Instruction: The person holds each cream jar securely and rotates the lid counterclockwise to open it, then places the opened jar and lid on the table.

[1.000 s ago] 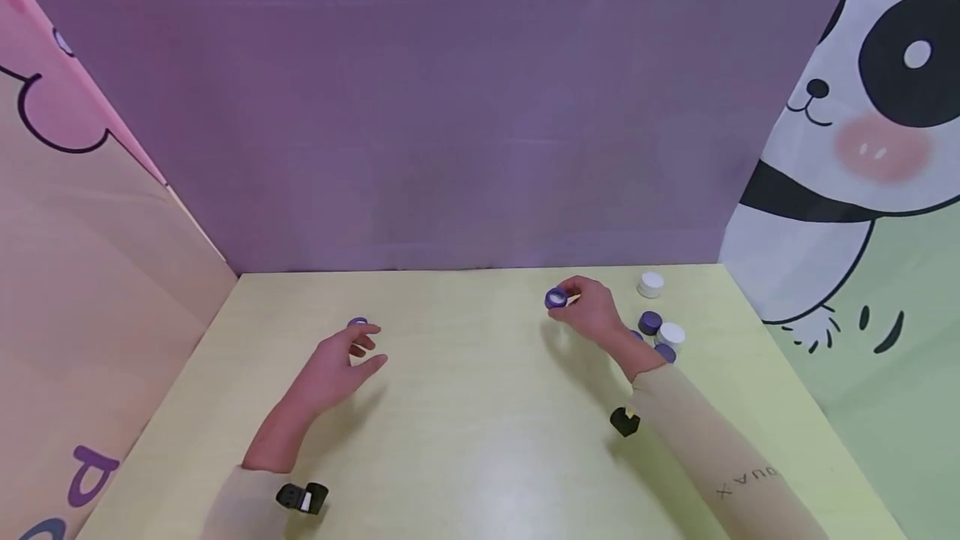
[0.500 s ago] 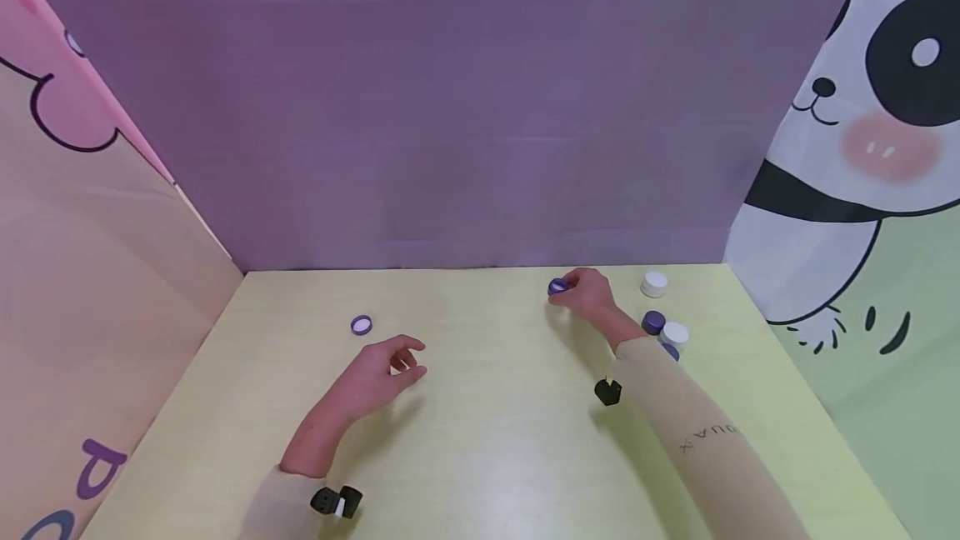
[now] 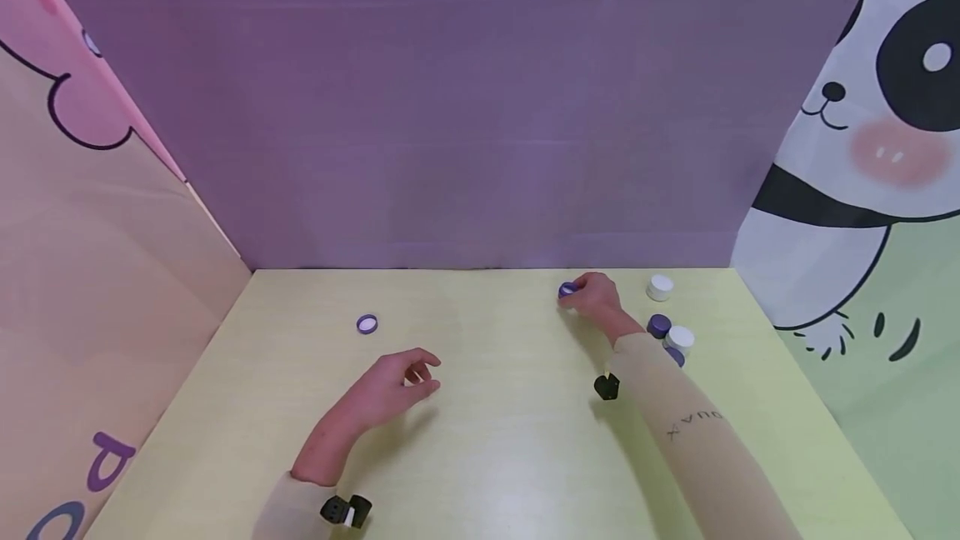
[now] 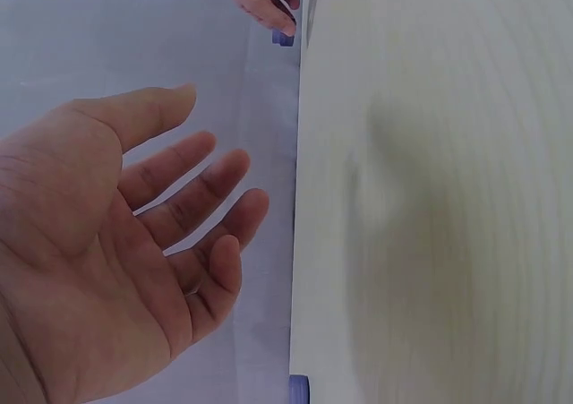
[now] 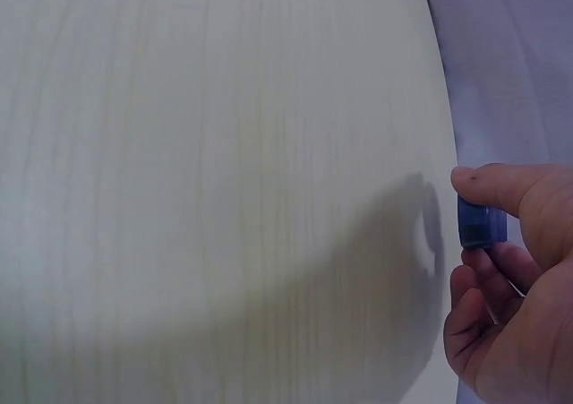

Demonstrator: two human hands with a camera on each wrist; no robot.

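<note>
In the head view my right hand (image 3: 597, 298) pinches a small purple screw cap (image 3: 567, 290) between thumb and fingers, low over the far right part of the table. The right wrist view shows that cap (image 5: 479, 225) on its edge side, thumb on top and fingertips beneath. My left hand (image 3: 399, 383) hovers over the table left of the middle, fingers loosely bent, holding nothing; the left wrist view shows its bare palm (image 4: 98, 243). Beyond it on the table lies another purple cap (image 3: 367, 324), its white inside facing up.
Right of my right hand stand a white cap (image 3: 660, 287) at the back and a cluster with a purple cap (image 3: 659, 326), a white cap (image 3: 679, 338) and a purple cap (image 3: 677, 357) partly behind the sleeve. A purple cloth wall (image 3: 480, 107) rises behind the table (image 3: 495, 440).
My left hand has drawn away from the left purple cap, to the right and nearer, uncovering it. My right hand has shifted a little farther back with its cap.
</note>
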